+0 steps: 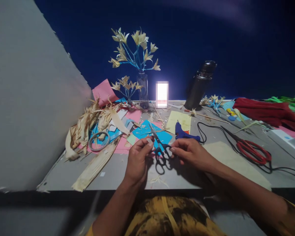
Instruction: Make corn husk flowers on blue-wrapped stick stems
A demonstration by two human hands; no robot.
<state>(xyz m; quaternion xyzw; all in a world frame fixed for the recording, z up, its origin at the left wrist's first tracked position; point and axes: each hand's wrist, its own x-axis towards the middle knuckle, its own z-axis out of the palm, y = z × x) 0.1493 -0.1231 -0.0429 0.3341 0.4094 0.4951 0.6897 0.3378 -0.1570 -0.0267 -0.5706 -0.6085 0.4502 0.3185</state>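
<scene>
My left hand [137, 157] hovers over the grey table [64, 177] with its fingers pinched on a small pale piece, too small to name. My right hand [189, 151] is curled, its fingertips at the handles of small black scissors [159, 146] that lie on blue paper [149, 131] with blades pointing away from me. Both hands sit close together near the table's front edge. A scrap of dried husk [157, 179] lies just below them.
Dried corn husks [88, 126] and a tape ring [99, 141] lie at left. A vase of husk flowers [142, 88], a lit phone [162, 94] and a dark flask [200, 85] stand at the back. Blue glue gun [184, 133], red scissors [250, 151] and red cloth [267, 113] are at right.
</scene>
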